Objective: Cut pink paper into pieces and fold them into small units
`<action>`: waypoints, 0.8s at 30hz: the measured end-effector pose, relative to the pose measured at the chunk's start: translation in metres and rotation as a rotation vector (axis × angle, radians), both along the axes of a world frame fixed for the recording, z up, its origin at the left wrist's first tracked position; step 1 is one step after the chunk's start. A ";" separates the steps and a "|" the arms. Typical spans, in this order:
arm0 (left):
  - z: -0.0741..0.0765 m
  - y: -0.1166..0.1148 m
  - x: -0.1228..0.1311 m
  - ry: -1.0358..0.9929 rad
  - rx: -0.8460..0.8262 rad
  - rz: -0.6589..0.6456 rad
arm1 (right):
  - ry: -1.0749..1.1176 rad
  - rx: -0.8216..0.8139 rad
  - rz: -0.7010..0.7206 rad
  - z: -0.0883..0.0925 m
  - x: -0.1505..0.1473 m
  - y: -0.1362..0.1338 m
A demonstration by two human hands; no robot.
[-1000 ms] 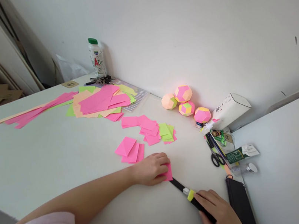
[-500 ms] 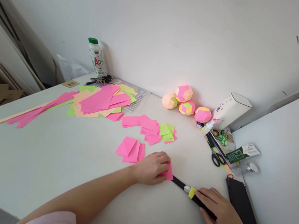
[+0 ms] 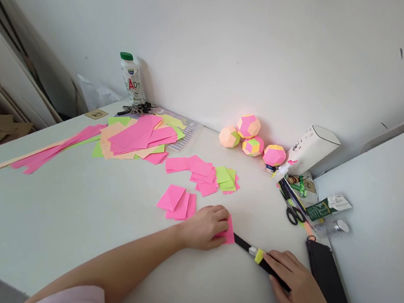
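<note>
Knife (image 3: 259, 256) at the right edge of the pink paper (image 3: 230, 233).
The left hand (image 3: 206, 228) curls its fingers over the paper; the right hand (image 3: 296, 281) wraps its fingers round the knife, bare desk (image 3: 193, 294) nearside.

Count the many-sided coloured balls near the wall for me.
4: a mostly peach ball at the left, a pink-and-peach ball at the back, a green-and-pink ball in front of that, and a pink-and-yellow ball at the right.
</note>
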State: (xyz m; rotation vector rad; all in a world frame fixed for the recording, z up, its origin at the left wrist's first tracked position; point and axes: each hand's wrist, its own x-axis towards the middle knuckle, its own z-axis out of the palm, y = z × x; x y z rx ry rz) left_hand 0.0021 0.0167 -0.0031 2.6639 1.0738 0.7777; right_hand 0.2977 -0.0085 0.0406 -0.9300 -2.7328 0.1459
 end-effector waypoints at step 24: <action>-0.001 0.001 0.000 0.006 0.025 -0.028 | 0.005 0.036 -0.055 -0.008 -0.004 0.000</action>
